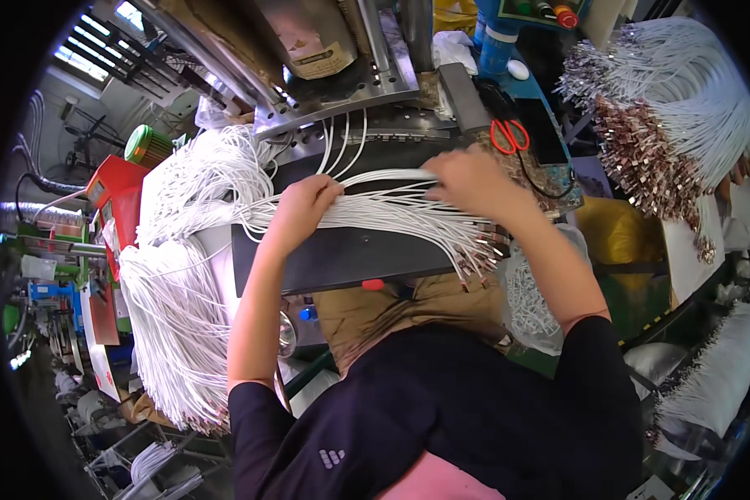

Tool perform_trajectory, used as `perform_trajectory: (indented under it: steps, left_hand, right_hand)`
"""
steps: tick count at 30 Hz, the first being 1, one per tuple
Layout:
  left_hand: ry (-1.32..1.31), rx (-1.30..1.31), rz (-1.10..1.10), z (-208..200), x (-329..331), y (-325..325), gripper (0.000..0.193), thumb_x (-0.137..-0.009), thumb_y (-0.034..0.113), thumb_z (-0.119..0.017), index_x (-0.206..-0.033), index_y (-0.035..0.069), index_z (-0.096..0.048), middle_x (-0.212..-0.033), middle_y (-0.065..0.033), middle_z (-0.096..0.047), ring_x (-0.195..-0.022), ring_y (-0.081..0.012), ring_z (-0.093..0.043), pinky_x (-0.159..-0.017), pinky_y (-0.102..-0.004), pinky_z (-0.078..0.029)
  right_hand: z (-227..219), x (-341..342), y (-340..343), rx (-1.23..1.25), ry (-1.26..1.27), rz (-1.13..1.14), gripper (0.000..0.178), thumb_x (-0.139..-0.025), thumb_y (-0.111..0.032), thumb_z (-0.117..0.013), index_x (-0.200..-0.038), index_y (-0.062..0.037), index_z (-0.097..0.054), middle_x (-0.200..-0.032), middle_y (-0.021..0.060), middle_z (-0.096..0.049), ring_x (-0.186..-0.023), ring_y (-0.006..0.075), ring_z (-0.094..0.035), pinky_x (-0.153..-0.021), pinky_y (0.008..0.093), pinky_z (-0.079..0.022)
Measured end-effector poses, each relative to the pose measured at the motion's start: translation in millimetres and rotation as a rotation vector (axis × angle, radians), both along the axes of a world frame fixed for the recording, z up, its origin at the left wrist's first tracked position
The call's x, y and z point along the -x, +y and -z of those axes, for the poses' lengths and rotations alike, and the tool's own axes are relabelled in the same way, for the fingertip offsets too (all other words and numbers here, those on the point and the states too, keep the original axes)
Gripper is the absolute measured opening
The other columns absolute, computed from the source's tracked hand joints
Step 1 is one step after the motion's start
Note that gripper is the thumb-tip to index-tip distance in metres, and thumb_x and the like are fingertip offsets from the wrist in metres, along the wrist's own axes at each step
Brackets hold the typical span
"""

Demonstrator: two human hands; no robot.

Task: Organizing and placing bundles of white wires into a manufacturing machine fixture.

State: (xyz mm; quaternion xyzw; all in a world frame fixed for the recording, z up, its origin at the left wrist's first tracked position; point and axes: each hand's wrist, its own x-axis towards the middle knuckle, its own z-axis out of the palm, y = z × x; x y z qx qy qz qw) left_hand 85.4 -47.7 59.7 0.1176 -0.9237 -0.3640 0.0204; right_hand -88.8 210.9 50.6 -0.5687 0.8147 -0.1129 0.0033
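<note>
A bundle of thin white cables (375,213) lies across the black work board (342,258) before me, with its brownish metal ends (479,254) fanned out at the right. My left hand (304,207) is closed over the bundle's left part, its thumb and fingers pinching some of the cables. Over the right part, my right hand (475,182) is somewhat smeared by motion. A raised group of cables runs from the left hand into its closed fingers. The palm side of both hands is hidden.
More white cables (175,325) hang in a thick heap at the left. A metal press frame (333,108) stands ahead. Red-handled scissors (508,136) lie at the right, near a blue bottle (497,50). A clear bag of small pieces (529,300) hangs below; another cable bundle (683,92) is far right.
</note>
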Motion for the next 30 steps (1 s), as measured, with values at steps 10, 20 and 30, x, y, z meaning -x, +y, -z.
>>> perform_trajectory:
  steps: [10, 20, 30]
  left_hand:
    - [-0.041, -0.181, -0.124, 4.9, 7.6, -15.7, 0.029, -0.095, 0.029, -0.061, -0.091, 0.001, -0.071, -0.081, -0.0174, -0.067, -0.074, -0.0293, -0.064, -0.068, -0.0363, -0.048]
    - [0.349, 0.418, -0.087, -26.1, 40.3, 68.4, 0.041, -0.099, 0.038, -0.053, -0.082, 0.004, -0.069, -0.076, -0.0182, -0.067, -0.069, -0.0349, -0.065, -0.060, -0.0432, -0.048]
    - [-0.425, -0.986, 0.036, 2.8, -3.3, 91.9, 0.034, -0.104, 0.032, -0.052, -0.102, 0.001, -0.066, -0.074, 0.0017, -0.058, -0.058, -0.0065, -0.048, -0.050, -0.0219, -0.034]
  right_hand:
    - [36.7, 12.9, 6.2, 0.226, 0.228, 0.172, 0.014, -0.084, -0.017, -0.066, -0.095, -0.0078, -0.063, -0.088, 0.0095, -0.064, -0.085, 0.0302, -0.065, -0.079, 0.0426, -0.048]
    - [8.1, -38.5, -40.6, 0.459, -0.021, 0.030, 0.023, -0.081, -0.022, -0.070, -0.099, -0.0099, -0.063, -0.085, 0.0036, -0.061, -0.092, 0.0242, -0.061, -0.082, 0.0377, -0.046]
    - [10.1, -25.5, -9.4, 0.328, 0.227, -0.251, 0.025, -0.077, -0.019, -0.066, -0.100, -0.0102, -0.064, -0.085, 0.0031, -0.058, -0.087, 0.0242, -0.060, -0.082, 0.0364, -0.046]
